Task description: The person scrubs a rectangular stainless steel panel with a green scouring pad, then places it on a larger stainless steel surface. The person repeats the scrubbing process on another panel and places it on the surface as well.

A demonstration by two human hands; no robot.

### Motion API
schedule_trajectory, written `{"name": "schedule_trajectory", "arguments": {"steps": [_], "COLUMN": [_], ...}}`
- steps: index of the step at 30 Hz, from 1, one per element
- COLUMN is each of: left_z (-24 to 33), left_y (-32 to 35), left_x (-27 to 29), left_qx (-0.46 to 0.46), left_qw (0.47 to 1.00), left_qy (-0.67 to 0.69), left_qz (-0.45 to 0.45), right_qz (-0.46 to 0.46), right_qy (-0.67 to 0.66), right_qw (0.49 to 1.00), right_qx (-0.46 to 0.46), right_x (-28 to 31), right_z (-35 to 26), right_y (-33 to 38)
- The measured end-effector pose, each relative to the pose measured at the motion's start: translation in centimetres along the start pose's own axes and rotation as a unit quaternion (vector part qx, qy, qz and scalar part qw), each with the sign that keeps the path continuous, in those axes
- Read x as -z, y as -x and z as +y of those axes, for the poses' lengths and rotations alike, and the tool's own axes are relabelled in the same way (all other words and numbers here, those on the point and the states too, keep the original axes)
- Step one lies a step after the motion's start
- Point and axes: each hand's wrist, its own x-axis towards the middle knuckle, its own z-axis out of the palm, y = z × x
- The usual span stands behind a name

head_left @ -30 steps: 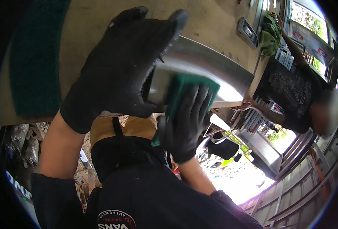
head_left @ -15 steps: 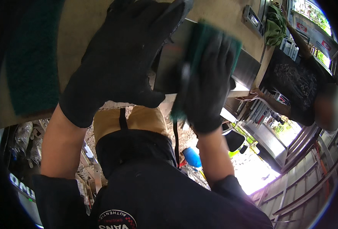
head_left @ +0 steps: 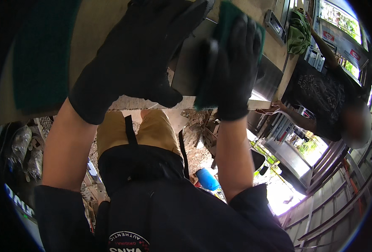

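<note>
Both my hands wear black gloves and work on a shiny metal sheet (head_left: 190,71) lying on a beige table (head_left: 97,21). My left hand (head_left: 135,54) lies flat with spread fingers on the sheet's left part, pinning it down. My right hand (head_left: 234,67) presses a green scouring pad (head_left: 226,17) against the sheet near the table's front edge; the pad's green edge shows above and left of the glove.
A large green pad (head_left: 39,54) lies on the table at the left. Another person in a black shirt (head_left: 320,96) stands at the right by a metal bench, with a green cloth (head_left: 297,35) above. A blue can (head_left: 207,178) sits on the ground below.
My right hand has slid the green pad up and away along the metal sheet, toward the top of the view. My left hand stays pressed on the sheet.
</note>
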Motion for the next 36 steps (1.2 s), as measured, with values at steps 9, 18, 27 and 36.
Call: {"name": "schedule_trajectory", "arguments": {"steps": [9, 18, 27, 36], "left_z": [1.1, 1.9, -1.2, -2.8], "left_y": [-0.9, -0.7, 0.5, 0.0], "left_x": [0.9, 1.3, -0.2, 1.0], "left_qx": [0.041, 0.041, 0.016, 0.002], "left_qw": [0.998, 0.998, 0.997, 0.998], "left_qy": [-0.015, -0.034, 0.01, -0.047], "left_qz": [-0.054, -0.036, -0.07, -0.052], "right_qz": [0.061, -0.015, -0.013, 0.027], "right_qy": [0.033, 0.057, -0.045, -0.294], "right_qw": [0.998, 0.986, 0.986, 0.947], "right_qx": [0.01, -0.155, -0.162, -0.129], "right_x": [0.0, 0.0, 0.0, 3.8], "right_z": [-0.5, -8.1, -8.6, -8.8], "right_y": [0.1, 14.5, 16.2, 16.5]}}
